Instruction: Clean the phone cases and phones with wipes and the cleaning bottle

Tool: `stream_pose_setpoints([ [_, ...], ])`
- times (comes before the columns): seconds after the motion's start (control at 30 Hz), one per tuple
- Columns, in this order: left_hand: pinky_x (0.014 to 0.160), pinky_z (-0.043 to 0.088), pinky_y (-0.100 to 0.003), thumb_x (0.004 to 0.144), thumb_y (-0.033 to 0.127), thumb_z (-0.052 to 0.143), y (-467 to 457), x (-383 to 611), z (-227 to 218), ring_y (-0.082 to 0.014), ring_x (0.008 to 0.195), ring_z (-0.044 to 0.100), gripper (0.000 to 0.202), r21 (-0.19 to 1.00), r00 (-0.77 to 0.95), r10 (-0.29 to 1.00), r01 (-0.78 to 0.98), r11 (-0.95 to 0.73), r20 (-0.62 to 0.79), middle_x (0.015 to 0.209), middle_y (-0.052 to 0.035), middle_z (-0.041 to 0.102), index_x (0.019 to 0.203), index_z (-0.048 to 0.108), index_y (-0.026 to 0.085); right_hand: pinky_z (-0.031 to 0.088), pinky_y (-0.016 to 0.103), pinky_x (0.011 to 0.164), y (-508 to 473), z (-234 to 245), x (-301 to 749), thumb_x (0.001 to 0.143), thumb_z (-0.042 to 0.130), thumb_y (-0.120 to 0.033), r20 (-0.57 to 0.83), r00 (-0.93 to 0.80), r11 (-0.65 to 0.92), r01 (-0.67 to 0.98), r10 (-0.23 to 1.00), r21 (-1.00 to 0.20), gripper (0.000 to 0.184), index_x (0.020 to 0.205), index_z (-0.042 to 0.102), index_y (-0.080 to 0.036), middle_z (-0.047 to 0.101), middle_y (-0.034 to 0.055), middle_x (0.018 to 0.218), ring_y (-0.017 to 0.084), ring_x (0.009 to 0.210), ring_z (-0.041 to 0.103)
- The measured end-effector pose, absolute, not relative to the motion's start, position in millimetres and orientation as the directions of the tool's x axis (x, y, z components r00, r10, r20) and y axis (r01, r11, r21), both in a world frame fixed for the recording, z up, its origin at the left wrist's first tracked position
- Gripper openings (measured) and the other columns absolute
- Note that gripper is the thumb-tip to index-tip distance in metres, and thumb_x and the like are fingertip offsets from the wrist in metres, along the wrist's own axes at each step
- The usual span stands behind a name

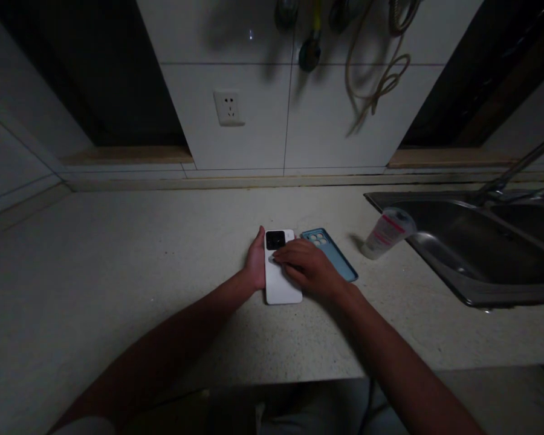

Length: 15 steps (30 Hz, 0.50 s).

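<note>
A white smartphone (283,287) is back side up over the counter, its black camera block at the far end. My left hand (255,263) grips it along its left edge, with the thumb pointing away from me. Over the phone's back, just below the cameras, my right hand (307,263) has its fingers pinched together. A small pale piece shows at those fingertips, too small to name. Beside the right hand lies a blue phone case (338,257) with camera cut-outs, partly covered by that hand.
A clear plastic cup (388,234) with a pink-red print leans at the edge of the steel sink (444,241). A faucet (503,181) stands behind the sink. On the tiled wall are a socket (228,109) and a hanging looped cord (383,84). The speckled counter (118,260) stretches left.
</note>
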<state>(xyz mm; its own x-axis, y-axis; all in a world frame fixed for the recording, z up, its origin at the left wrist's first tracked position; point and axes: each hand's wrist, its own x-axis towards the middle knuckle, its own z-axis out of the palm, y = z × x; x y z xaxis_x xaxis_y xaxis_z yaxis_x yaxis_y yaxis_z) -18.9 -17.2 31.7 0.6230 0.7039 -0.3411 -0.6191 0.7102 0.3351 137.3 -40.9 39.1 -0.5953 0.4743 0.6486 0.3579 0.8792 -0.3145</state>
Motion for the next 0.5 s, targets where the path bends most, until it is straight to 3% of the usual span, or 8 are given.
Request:
stream_pose_setpoints([
  [0.2, 0.077, 0.053, -0.042, 0.092, 0.071, 0.031, -18.2, -21.5, 31.2, -0.0274, 0.076, 0.069, 0.071, 0.328, 0.645, 0.69, -0.607, 0.724, -0.328, 0.081, -0.014, 0.072, 0.099, 0.068, 0.012, 0.05, 0.043, 0.084, -33.6, 36.0, 146.3, 0.092, 0.055, -0.015, 0.731, -0.421, 0.797, 0.537, 0.537, -0.276, 0.023, 0.107, 0.072, -0.019, 0.075, 0.0112, 0.103, 0.025, 0.095, 0.063],
  [0.37, 0.082, 0.054, -0.049, 0.091, 0.074, 0.032, -21.4, -24.8, 31.4, -0.0277, 0.078, 0.07, 0.07, 0.326, 0.775, 0.576, -0.492, 0.808, -0.259, 0.085, -0.0138, 0.073, 0.099, 0.067, 0.013, 0.05, 0.044, 0.084, -30.6, 34.0, 152.1, 0.094, 0.052, -0.016, 0.748, -0.266, 0.702, 0.621, 0.607, -0.349, 0.026, 0.111, 0.071, -0.022, 0.073, 0.0104, 0.104, 0.026, 0.096, 0.062],
  [0.5, 0.084, 0.053, -0.054, 0.092, 0.071, 0.036, -22.1, -26.1, 30.6, -0.0284, 0.078, 0.07, 0.066, 0.328, 0.786, 0.569, -0.486, 0.81, -0.242, 0.083, -0.0133, 0.073, 0.1, 0.067, 0.013, 0.05, 0.044, 0.084, -31.2, 34.4, 151.8, 0.095, 0.052, -0.016, 0.734, -0.235, 0.678, 0.624, 0.637, -0.389, 0.025, 0.11, 0.071, -0.024, 0.073, 0.0089, 0.103, 0.026, 0.095, 0.063],
])
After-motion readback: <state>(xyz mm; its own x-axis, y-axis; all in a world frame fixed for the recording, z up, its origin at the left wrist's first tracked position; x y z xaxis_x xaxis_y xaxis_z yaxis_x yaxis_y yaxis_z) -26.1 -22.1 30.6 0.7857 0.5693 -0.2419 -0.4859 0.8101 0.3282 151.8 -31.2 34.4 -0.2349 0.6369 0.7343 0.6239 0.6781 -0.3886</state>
